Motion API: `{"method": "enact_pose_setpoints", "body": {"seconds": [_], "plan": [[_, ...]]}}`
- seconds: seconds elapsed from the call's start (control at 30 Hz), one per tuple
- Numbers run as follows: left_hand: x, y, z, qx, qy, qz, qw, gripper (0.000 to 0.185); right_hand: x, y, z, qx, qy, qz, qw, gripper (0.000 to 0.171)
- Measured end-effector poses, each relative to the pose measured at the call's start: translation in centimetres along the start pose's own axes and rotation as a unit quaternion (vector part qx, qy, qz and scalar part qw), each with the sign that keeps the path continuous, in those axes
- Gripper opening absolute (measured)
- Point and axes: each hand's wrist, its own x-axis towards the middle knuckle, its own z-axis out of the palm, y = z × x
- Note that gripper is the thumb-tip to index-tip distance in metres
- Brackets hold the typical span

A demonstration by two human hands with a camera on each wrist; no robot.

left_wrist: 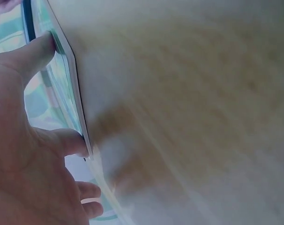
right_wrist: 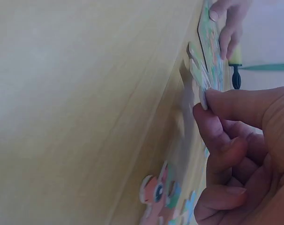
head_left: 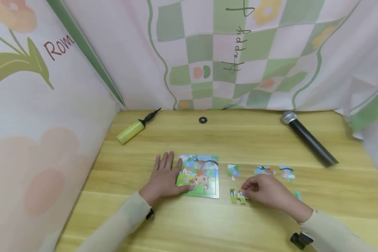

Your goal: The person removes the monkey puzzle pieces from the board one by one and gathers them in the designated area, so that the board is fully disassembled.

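Pressing flat on the puzzle board point(head_left: 199, 175), the left hand point(head_left: 164, 178) lies with straight fingers spread along the board's left edge, thumb on its picture, near the middle of the table point(head_left: 255, 140). Just right of the board, the right hand point(head_left: 266, 192) pinches a green puzzle piece point(head_left: 237, 196) between thumb and forefinger, its other fingers curled; the wrist view shows the piece tipped up on the wood. 3 loose pieces point(head_left: 264, 170) lie beyond that hand, towards the table's right edge. At the far left corner rests a yellow pump point(head_left: 133, 128); a black microphone point(head_left: 308, 141) lies by the far right corner.
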Motion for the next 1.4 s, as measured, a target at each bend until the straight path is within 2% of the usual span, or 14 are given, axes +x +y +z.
{"method": "enact_pose_setpoints", "body": {"seconds": [0.17,0.27,0.47,0.7,0.87,1.13,1.27,1.4], "plan": [[0.0,-0.2,0.3,-0.001,-0.004,0.018,0.9998,0.110,0.5,-0.6,0.5,-0.060,0.022,-0.008,0.998,0.007],[0.0,-0.4,0.3,0.002,-0.011,0.024,0.9997,0.111,0.8,-0.8,0.7,-0.076,0.040,-0.017,0.996,0.009],[0.4,-0.6,0.0,0.006,-0.016,0.021,0.9996,0.112,2.3,-2.1,1.6,-0.100,0.089,-0.092,0.987,0.015],[0.7,0.2,-0.2,0.017,-0.013,0.024,0.9995,0.118,5.5,-5.0,3.9,-0.128,0.073,-0.131,0.980,0.028],[0.8,0.5,0.1,0.022,-0.020,0.018,0.9994,0.120,6.3,-5.7,5.4,-0.161,0.068,-0.150,0.973,0.028],[0.6,0.8,-0.4,0.027,-0.024,0.003,0.9993,0.120,6.9,-5.5,5.7,-0.107,0.068,-0.126,0.984,0.020],[0.6,0.8,-0.4,0.023,-0.017,0.006,0.9996,0.120,7.1,-5.4,5.4,-0.080,0.060,-0.101,0.990,0.016],[0.6,0.7,-0.3,0.018,-0.013,0.008,0.9997,0.120,7.2,-5.7,4.8,-0.027,0.046,-0.093,0.994,0.006]]}}
